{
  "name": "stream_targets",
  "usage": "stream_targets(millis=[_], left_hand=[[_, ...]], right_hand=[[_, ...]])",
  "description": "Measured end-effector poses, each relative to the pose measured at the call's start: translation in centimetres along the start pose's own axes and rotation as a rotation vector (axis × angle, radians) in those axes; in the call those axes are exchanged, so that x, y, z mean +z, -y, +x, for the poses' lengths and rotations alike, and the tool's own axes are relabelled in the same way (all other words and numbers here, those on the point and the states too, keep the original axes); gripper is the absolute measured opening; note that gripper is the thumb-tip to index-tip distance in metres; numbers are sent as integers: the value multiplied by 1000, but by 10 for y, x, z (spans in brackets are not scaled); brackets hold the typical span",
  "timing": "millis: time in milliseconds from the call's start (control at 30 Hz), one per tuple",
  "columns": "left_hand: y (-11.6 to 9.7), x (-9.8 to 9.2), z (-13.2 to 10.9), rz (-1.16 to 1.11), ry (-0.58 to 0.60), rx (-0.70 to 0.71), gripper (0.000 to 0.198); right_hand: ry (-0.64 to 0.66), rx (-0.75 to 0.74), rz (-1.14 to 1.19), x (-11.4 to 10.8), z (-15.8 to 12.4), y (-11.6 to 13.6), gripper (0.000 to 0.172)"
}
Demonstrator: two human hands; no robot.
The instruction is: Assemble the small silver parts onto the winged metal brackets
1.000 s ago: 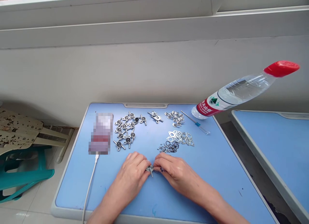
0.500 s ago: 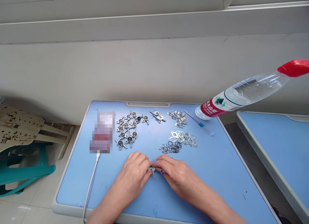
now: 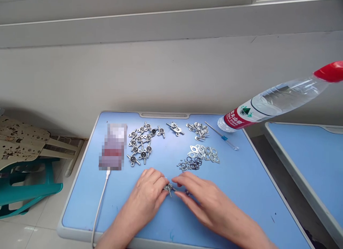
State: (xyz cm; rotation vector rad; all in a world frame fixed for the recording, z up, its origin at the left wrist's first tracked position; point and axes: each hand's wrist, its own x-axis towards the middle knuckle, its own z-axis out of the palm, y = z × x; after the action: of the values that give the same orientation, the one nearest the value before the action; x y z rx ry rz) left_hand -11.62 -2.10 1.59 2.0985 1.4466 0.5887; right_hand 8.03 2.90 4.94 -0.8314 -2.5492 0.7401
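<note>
My left hand rests on the blue table with its fingertips pinched on a small metal part with a pin. My right hand lies just right of that part, fingers stretched out and slightly apart, thumb tip near the part. Whether it touches the part I cannot tell. Beyond the hands lie a heap of dark rings, a pile of flat metal plates, a group of assembled round metal pieces and a cluster of small metal brackets.
A blurred phone with a white cable lies at the table's left. A clear water bottle with a red cap stands at the back right corner. A thin blue-handled tool lies near it. A second blue table is on the right, a teal stool on the left.
My right hand has let go and drawn back to the right, its fingers opening. My left hand still holds the small metal part in the same spot.
</note>
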Motion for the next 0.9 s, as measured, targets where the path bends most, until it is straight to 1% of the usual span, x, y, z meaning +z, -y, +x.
stream_targets(millis=[67, 167, 300, 367, 467, 600, 733, 900], left_hand=[[0, 0, 0, -8, -3, 3, 18], [0, -1, 1, -15, -10, 13, 17], [0, -2, 2, -4, -17, 31, 15], [-1, -3, 2, 11, -15, 36, 15], [-2, -4, 2, 28, -8, 37, 14], [-3, -4, 2, 37, -12, 34, 13], [-2, -3, 2, 32, -12, 32, 13], [-2, -3, 2, 17, -16, 31, 11]], right_hand=[[-39, 108, 198, -10, 1, 2, 20], [-133, 228, 433, -18, 1, 2, 27], [-179, 271, 542, -14, 0, -1, 30], [-205, 262, 566, -10, 1, -3, 29], [-227, 174, 602, -5, 2, -2, 28], [-199, 74, 564, -1, 4, 0, 26], [-163, 48, 518, 1, 6, -1, 25], [-139, 29, 480, 2, 7, -1, 28]])
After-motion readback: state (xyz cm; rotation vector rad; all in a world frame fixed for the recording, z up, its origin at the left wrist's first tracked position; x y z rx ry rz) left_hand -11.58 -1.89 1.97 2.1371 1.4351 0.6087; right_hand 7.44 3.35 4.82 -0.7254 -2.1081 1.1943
